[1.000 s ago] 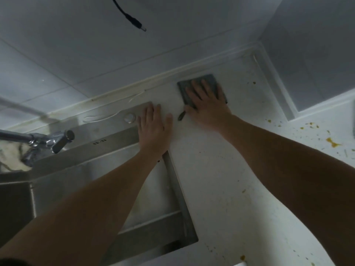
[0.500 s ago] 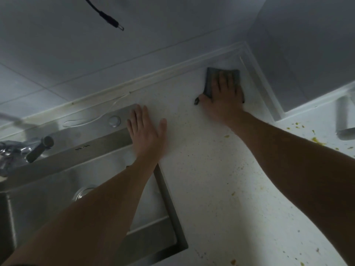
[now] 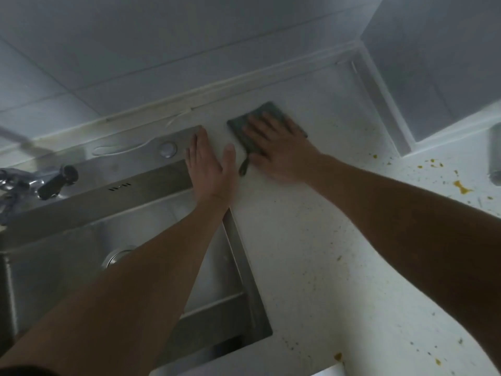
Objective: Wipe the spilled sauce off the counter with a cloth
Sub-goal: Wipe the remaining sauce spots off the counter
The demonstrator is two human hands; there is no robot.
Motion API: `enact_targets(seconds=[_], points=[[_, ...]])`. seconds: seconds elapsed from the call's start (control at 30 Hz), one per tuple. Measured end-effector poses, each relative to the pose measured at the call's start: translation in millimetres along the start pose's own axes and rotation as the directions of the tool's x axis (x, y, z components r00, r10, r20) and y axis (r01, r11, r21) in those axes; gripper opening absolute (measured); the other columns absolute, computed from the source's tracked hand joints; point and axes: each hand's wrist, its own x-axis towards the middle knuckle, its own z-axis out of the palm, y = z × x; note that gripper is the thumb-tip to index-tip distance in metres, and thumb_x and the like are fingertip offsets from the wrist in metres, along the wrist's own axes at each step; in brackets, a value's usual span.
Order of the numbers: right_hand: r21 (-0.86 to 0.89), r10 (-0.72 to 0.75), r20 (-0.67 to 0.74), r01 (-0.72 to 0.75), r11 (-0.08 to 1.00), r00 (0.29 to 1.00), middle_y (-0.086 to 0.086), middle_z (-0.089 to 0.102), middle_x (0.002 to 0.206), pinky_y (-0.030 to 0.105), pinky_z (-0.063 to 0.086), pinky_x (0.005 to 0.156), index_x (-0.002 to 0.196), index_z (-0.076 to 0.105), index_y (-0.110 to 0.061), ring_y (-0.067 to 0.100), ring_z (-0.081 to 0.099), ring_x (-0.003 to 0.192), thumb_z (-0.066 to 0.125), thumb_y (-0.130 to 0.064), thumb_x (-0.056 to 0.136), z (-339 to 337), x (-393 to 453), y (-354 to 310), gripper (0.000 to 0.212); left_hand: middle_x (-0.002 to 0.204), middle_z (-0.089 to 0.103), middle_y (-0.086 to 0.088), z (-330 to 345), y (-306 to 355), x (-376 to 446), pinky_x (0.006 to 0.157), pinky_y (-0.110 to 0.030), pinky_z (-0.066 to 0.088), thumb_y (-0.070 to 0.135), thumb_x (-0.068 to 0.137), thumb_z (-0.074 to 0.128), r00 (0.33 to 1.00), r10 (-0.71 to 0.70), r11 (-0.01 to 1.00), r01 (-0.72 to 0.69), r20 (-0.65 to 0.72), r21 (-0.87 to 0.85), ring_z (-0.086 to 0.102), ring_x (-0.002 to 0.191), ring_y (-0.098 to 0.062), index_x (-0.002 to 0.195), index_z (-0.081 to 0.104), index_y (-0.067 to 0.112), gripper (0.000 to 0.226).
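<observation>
The right hand (image 3: 279, 147) presses flat, fingers spread, on the cloth (image 3: 254, 126); it looks soft, light, best palm-driven. Left hand (image 3: 208, 166) rests open on the bench (image 3: 311, 267).

Both bare forearms are reaching up the frame, the left arm entering from about 7 o'clock, the right arm from about 4 o'clock. The left hand (image 3: 210, 165) is lying palm down with its fingers straight and close together, pointing toward 12 o'clock, the thumb spread toward 1 o'clock. The right hand (image 3: 282, 149), just beside it at 3 o'clock, is pressing flat with fingers extended toward 11 o'clock; its outline is slightly blurred.
</observation>
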Motion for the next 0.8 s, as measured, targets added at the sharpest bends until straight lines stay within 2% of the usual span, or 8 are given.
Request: enact_targets(seconds=[0.13, 0.23, 0.33, 0.37, 0.43, 0.6, 0.67, 0.8], points=[[0.073, 0.362, -0.026, -0.359, 0.93, 0.932, 0.006, -0.003, 0.179, 0.054, -0.001, 0.132, 0.171, 0.0, -0.022, 0.029, -0.005, 0.165, -0.008, -0.076, 0.095, -6.0, -24.9, 78.2, 0.093, 0.169, 0.019, -0.008, 0.0, -1.9, -1.2, 0.128, -0.037, 0.0, 0.065, 0.094, 0.026, 0.999, -0.033, 0.999, 0.033, 0.023, -0.018, 0.008, 0.157, -0.022, 0.162, 0.02, 0.012, 0.087], [0.166, 0.548, -0.003, -0.54, 0.826, 0.837, 0.007, -0.002, 0.18, 0.055, 0.002, 0.132, 0.172, 0.001, -0.02, 0.03, -0.003, 0.165, 0.007, -0.073, 0.098, -3.7, -43.7, 114.1, 0.091, 0.167, 0.025, -0.009, 1.2, -3.6, 0.5, 0.127, -0.034, 0.0, 0.06, 0.096, 0.026, 1.0, 0.009, 1.0, -0.009, 0.001, -0.004, 0.012, 0.156, -0.022, 0.161, 0.023, 0.008, 0.083], [0.204, 0.629, 0.0, -0.615, 0.761, 0.778, 0.013, -0.004, 0.179, 0.056, 0.001, 0.132, 0.171, -0.001, -0.015, 0.035, -0.004, 0.164, 0.017, -0.072, 0.102, -3.0, -39.4, 94.1, 0.092, 0.166, 0.027, -0.01, 1.3, -4.9, 1.5, 0.127, -0.035, 0.003, 0.059, 0.096, 0.027, 1.0, -0.006, 0.999, 0.005, -0.013, -0.035, 0.015, 0.156, -0.025, 0.161, 0.025, 0.01, 0.081], [0.199, 0.63, 0.004, -0.618, 0.761, 0.777, 0.015, -0.006, 0.178, 0.056, -0.001, 0.131, 0.171, -0.003, -0.014, 0.036, -0.007, 0.164, 0.019, -0.073, 0.103, -4.4, -32.7, 78.3, 0.092, 0.167, 0.026, -0.01, 1.1, -5.1, 0.8, 0.127, -0.037, 0.004, 0.06, 0.096, 0.026, 1.0, -0.017, 0.998, 0.016, -0.009, -0.056, 0.015, 0.156, -0.027, 0.161, 0.025, 0.012, 0.081], [0.179, 0.565, 0.003, -0.556, 0.812, 0.825, 0.014, -0.008, 0.178, 0.056, -0.004, 0.131, 0.17, -0.005, -0.016, 0.036, -0.009, 0.164, 0.02, -0.076, 0.102, -5.1, -16.0, 38.6, 0.094, 0.168, 0.024, -0.009, -0.5, -4.4, -0.8, 0.128, -0.039, 0.005, 0.063, 0.094, 0.024, 1.0, -0.03, 0.995, 0.03, 0.009, -0.097, 0.015, 0.156, -0.028, 0.161, 0.024, 0.014, 0.084], [0.111, 0.226, -0.025, -0.222, 0.969, 0.974, 0.004, -0.011, 0.179, 0.059, -0.006, 0.13, 0.17, -0.007, -0.024, 0.028, -0.014, 0.164, 0.016, -0.071, 0.105, -0.6, 19.8, -59.7, 0.084, 0.168, 0.025, -0.009, -2.8, -6.3, 2.1, 0.126, -0.031, 0.002, 0.067, 0.09, 0.02, 0.999, -0.038, 0.987, 0.039, 0.014, -0.154, 0.015, 0.156, -0.023, 0.16, 0.027, 0.01, 0.091], [0.063, 0.133, -0.034, -0.131, 0.989, 0.991, 0.004, -0.013, 0.179, 0.06, -0.007, 0.13, 0.17, -0.008, -0.024, 0.028, -0.015, 0.164, 0.015, -0.065, 0.107, 3.3, 20.3, -72.0, 0.079, 0.168, 0.023, -0.008, -5.7, -6.2, 0.4, 0.123, -0.026, 0.0, 0.067, 0.091, 0.019, 0.999, -0.027, 0.984, 0.034, 0.039, -0.175, 0.012, 0.156, -0.021, 0.161, 0.026, 0.011, 0.09], [0.054, 0.071, -0.062, -0.068, 0.996, 0.995, 0.002, -0.009, 0.179, 0.06, -0.006, 0.13, 0.17, -0.006, -0.029, 0.028, -0.011, 0.165, 0.013, -0.065, 0.108, 11.4, 4.1, -77.7, 0.074, 0.169, 0.023, -0.004, -16.3, -8.2, -0.1, 0.126, -0.032, 0.001, 0.065, 0.093, 0.021, 0.993, 0.011, 0.979, 0.014, 0.121, -0.201, 0.011, 0.156, -0.017, 0.16, 0.027, 0.013, 0.085]])
